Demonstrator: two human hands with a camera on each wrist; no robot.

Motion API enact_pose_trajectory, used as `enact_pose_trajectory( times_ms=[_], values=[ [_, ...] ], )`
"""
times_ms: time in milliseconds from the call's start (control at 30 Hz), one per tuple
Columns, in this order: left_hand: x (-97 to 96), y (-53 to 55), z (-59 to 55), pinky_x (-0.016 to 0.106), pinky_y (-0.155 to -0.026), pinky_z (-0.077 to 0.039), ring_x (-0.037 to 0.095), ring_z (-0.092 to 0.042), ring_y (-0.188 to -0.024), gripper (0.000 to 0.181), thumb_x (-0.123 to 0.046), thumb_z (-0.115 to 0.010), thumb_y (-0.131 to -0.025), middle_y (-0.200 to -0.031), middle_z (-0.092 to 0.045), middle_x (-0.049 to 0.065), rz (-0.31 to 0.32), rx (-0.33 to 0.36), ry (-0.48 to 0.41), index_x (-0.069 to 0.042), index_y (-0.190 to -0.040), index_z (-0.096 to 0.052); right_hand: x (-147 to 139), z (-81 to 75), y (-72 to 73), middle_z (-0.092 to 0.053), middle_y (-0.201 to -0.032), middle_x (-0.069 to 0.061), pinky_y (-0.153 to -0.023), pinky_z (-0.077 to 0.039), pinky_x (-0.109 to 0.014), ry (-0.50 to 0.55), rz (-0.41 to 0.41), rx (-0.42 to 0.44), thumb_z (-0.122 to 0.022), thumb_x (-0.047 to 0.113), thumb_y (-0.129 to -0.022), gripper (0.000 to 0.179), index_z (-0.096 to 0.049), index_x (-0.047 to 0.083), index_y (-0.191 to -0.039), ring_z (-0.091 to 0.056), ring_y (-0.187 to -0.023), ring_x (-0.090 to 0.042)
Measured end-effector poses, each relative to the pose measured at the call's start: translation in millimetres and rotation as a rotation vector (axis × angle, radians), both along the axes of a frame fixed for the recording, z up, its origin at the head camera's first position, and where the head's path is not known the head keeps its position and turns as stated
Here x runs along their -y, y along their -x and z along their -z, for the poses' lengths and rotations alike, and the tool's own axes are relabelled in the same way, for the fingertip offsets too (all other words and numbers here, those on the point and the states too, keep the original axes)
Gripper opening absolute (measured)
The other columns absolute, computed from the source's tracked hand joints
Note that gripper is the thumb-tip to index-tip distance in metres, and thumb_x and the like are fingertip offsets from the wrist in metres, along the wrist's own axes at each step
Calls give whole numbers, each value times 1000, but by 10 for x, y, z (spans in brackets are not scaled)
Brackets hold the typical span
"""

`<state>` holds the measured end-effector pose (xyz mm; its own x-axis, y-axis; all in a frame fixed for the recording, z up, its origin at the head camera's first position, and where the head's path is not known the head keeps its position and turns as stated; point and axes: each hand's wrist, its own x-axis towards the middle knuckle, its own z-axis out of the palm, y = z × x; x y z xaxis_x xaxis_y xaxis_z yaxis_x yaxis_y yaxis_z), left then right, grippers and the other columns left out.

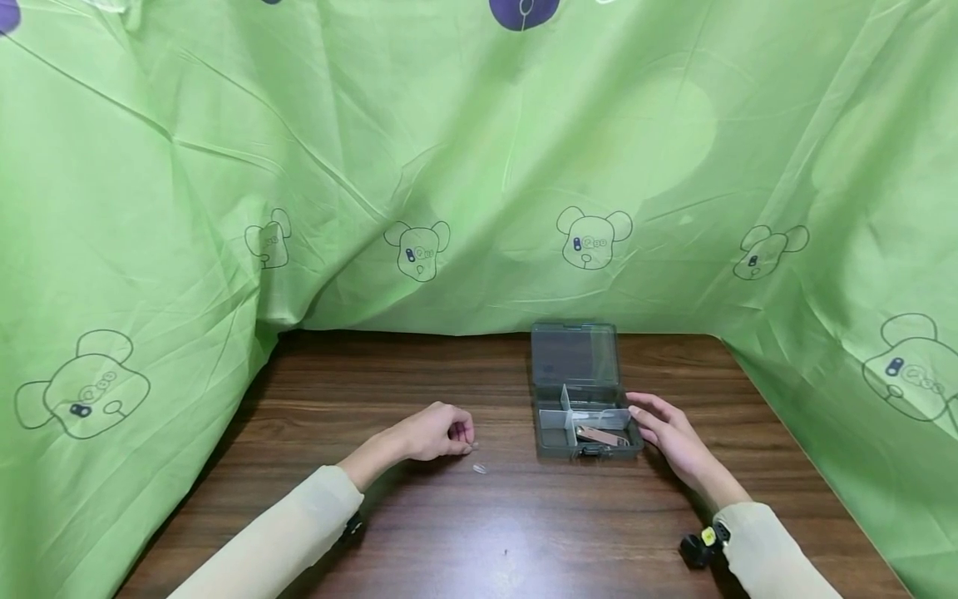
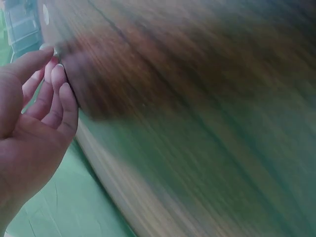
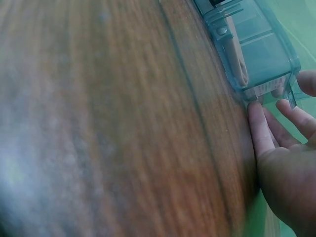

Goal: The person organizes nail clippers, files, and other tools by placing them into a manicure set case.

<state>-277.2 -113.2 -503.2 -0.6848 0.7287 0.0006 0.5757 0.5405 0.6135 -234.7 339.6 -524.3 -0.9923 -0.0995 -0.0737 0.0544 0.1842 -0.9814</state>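
My left hand (image 1: 440,431) pinches a small clear piece (image 1: 475,447) between thumb and fingertips, low over the table; it is mostly hidden by the fingers. Another small clear oval piece (image 1: 479,469) lies on the wood just in front of that hand. To the right stands a grey see-through divided box (image 1: 552,450) with its lid (image 1: 575,356) raised at the back. A pinkish nail clipper (image 1: 601,436) lies in its front right compartment. My right hand (image 1: 677,441) touches the box's right side with extended fingers, also seen against the box wall (image 3: 269,86) in the right wrist view.
A brown wood-grain table (image 1: 449,532) carries everything. Green cloth (image 1: 464,166) with bear drawings hangs behind it and along both sides. Small whitish bits (image 1: 580,415) sit farther back in the box.
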Motion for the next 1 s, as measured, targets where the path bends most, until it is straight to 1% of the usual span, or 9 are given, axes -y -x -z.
enact_pose_trajectory(
  times_ms=[167, 300, 467, 567, 800, 867, 1000],
  values=[
    [-93, 5, -22, 22, -69, -55, 3, -61, -74, 12, -10, -80, -95, -79, -65, -9, 16, -3, -26, -15, -91, -69, -1, 7, 8, -36, -162, -26, -97, -53, -18, -2, -5, -2, -59, 37, -110, 63, -41, -2, -157, -57, -129, -10],
    [-218, 34, -71, 22, -70, -56, 4, -63, -75, 12, -9, -80, -95, -81, -66, -9, 30, -21, -64, -15, -92, -70, -3, 12, 16, -36, -162, -26, -97, -52, -18, -2, -8, -7, -58, 36, -110, 63, -41, -2, -157, -56, -131, -13],
    [-435, 85, -184, 20, -72, -57, 4, -64, -77, 12, -10, -79, -95, -82, -67, -10, 57, -37, -96, -17, -92, -70, -11, 18, 19, -36, -162, -26, -97, -52, -17, -6, -7, -19, -58, 36, -111, 62, -41, -3, -157, -55, -131, -11],
    [-585, 110, -254, 19, -74, -57, 3, -64, -77, 10, -10, -78, -95, -83, -67, -10, 71, -33, -112, -17, -92, -71, -11, 20, 18, -35, -162, -26, -97, -52, -17, 1, -7, -30, -58, 34, -111, 62, -41, -5, -156, -54, -133, -13],
    [-930, 137, -387, 18, -75, -57, 3, -64, -79, 4, -10, -78, -96, -85, -68, -8, 90, -53, -176, -12, -95, -74, -6, 41, 19, -35, -162, -26, -96, -52, -18, 7, -5, -33, -58, 34, -111, 63, -41, -6, -156, -54, -134, -15],
    [-1016, 140, -405, 17, -75, -57, 3, -64, -79, 5, -10, -79, -96, -85, -69, -8, 94, -56, -186, -12, -95, -74, -6, 45, 18, -36, -161, -27, -96, -53, -18, 12, -3, -31, -58, 34, -111, 63, -41, -6, -156, -55, -133, -15],
    [-1152, 137, -399, 16, -75, -56, 2, -64, -78, 5, -11, -79, -96, -85, -69, -9, 94, -59, -183, -14, -95, -74, -2, 44, 15, -36, -161, -27, -96, -53, -18, 18, 1, -30, -59, 34, -111, 63, -41, -6, -156, -56, -131, -14]
  ],
)
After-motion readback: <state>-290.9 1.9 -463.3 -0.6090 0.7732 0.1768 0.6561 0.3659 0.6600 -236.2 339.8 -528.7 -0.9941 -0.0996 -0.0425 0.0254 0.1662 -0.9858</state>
